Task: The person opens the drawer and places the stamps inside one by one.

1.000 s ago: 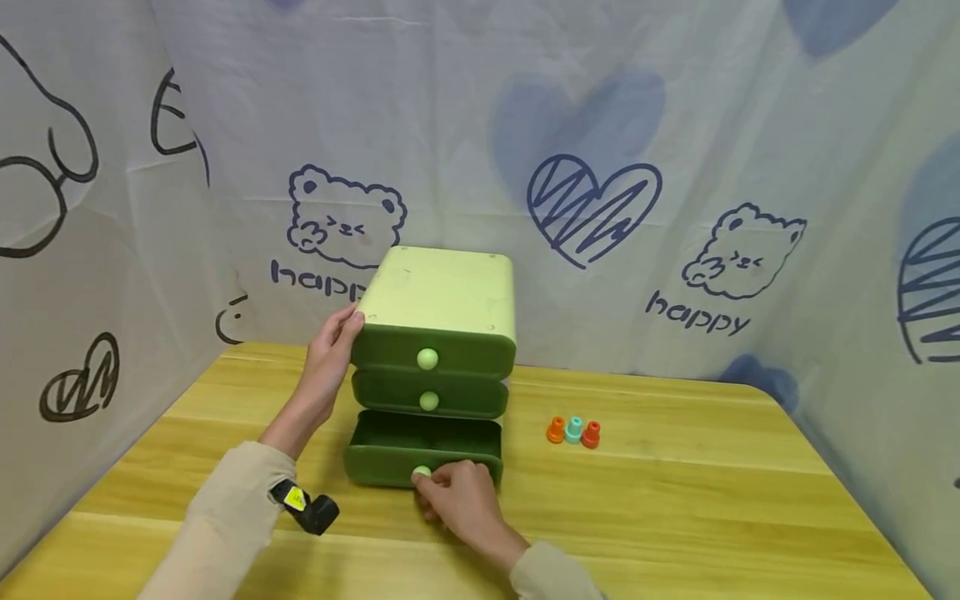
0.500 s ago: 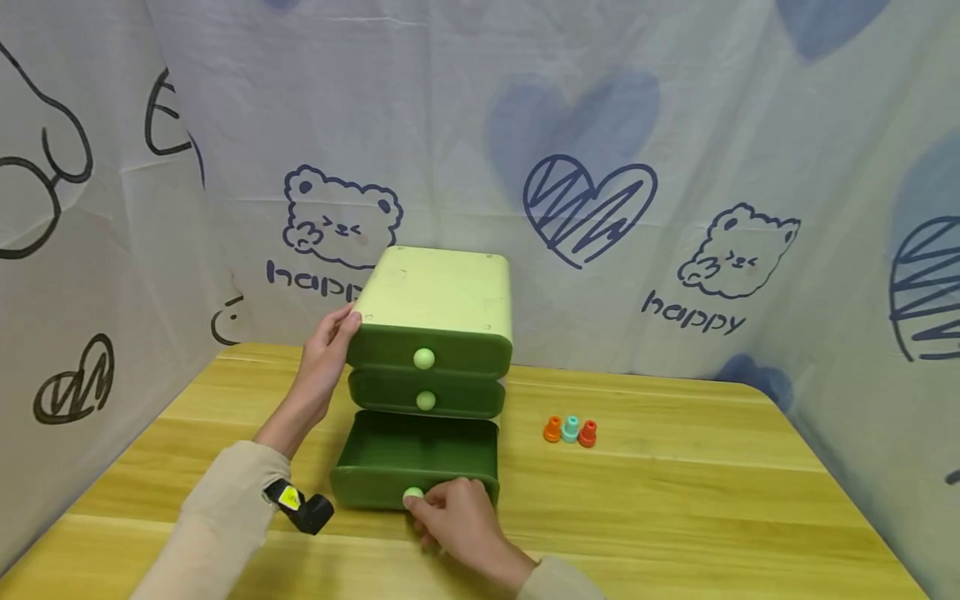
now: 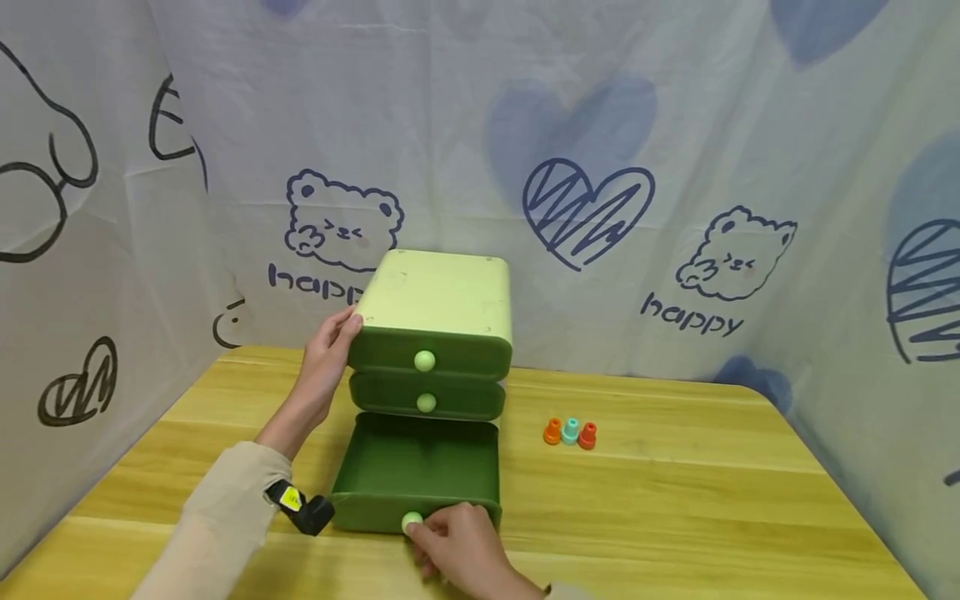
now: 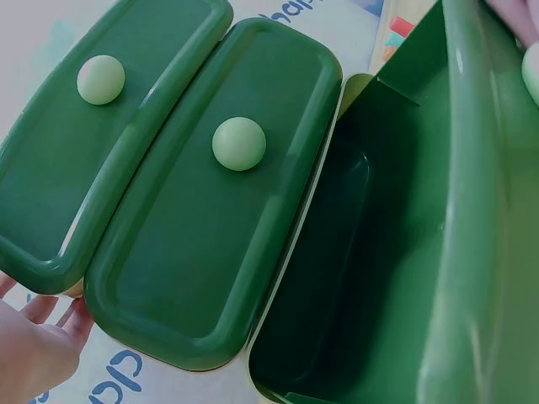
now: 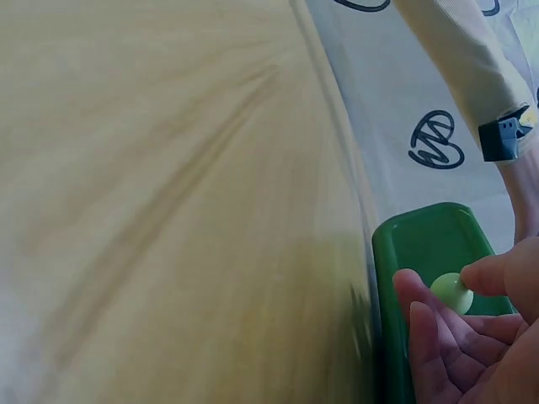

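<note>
A small green chest of drawers (image 3: 442, 292) with a pale top stands on the wooden table. Its top drawer (image 3: 468, 354) and middle drawer (image 3: 468, 398) are closed. The bottom drawer (image 3: 420, 462) is pulled far out, and its inside looks bare in the head and left wrist views. My right hand (image 3: 465, 546) pinches that drawer's round pale knob (image 5: 452, 293) between thumb and fingers. My left hand (image 3: 326, 354) rests against the chest's upper left side, fingers along the wall and thumb at the front corner; in the left wrist view part of this hand (image 4: 38, 341) shows beside the drawer fronts.
Three small stepped pegs stand in a row right of the chest: orange (image 3: 552, 432), turquoise (image 3: 570, 432) and red (image 3: 588, 436). A white printed cloth (image 3: 450, 125) hangs behind and along both sides. A small black camera (image 3: 300, 507) is strapped to the left wrist.
The bottom drawer has slid out toward me, from partly open to far out, with my right hand moving back on its knob. My left hand has stayed against the chest.
</note>
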A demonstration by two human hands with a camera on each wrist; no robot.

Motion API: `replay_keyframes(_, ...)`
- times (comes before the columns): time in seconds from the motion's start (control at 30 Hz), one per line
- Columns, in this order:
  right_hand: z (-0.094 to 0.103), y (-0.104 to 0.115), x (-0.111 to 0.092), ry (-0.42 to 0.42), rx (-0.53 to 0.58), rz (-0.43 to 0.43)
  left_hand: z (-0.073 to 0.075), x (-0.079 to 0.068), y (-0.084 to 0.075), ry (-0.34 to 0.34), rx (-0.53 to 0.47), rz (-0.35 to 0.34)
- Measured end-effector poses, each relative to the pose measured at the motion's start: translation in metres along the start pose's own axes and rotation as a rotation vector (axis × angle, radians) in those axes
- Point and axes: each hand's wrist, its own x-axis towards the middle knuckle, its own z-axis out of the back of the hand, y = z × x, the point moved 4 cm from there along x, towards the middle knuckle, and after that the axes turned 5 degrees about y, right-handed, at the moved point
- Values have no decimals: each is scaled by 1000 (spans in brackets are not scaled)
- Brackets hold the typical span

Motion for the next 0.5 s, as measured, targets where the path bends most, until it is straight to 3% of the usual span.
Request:
replay_keyframes(0.3, -5, -3, 0, 81, -3, -61, -1, 1, 2, -7, 6, 0)
replay_keyframes(0.5, 6, 12, -7, 107, -101, 12, -1, 1, 1, -15, 1, -2)
